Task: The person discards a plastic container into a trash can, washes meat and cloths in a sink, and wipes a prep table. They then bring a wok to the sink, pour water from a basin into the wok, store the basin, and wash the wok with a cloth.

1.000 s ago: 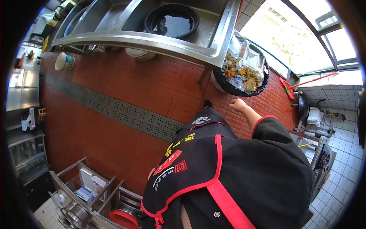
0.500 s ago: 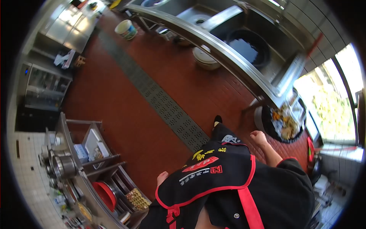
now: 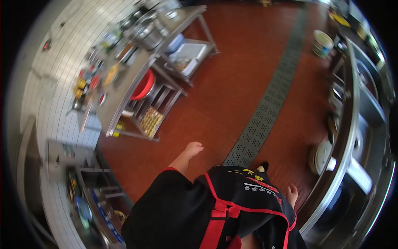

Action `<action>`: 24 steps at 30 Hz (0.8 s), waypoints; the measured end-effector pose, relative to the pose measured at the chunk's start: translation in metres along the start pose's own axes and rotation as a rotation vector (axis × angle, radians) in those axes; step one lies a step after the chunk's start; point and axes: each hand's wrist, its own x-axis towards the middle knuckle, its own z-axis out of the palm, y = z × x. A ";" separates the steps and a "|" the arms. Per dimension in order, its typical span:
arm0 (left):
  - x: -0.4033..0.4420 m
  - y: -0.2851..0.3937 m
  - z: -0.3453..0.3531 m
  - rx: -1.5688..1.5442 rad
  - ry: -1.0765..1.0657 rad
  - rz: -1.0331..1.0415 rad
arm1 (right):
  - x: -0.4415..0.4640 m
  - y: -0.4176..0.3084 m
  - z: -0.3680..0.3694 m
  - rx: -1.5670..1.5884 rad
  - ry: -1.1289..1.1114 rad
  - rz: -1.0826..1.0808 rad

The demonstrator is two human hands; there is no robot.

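Note:
My left hand (image 3: 193, 148) hangs in front of me over the red tiled floor (image 3: 219, 93), its fingers loosely curled and apart, with nothing in them that I can see. Close to the right side of my black apron (image 3: 244, 199) with red trim is my right hand (image 3: 292, 194). It too is loose, touches nothing visible, and is partly hidden by the apron. The steel sink counter (image 3: 352, 120) runs along my right, with a lidded pot (image 3: 321, 157) on the floor beneath its edge.
A steel worktable (image 3: 134, 74) at left bears pots (image 3: 147, 36) and bowls; a red basin (image 3: 143, 86) and a tray of round yellowish items (image 3: 151, 121) sit on its lower shelf. A grated drain (image 3: 265, 106) crosses the floor. A bucket (image 3: 322, 43) stands farther off.
My view has swung left. The sink has shifted to the right edge, the worktable has come closer to the middle, and the waste bin and window have left the view.

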 end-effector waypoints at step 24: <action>0.157 -0.003 -0.045 -0.103 -0.501 -0.066 | 0.159 -0.284 0.037 -0.290 -0.057 -0.022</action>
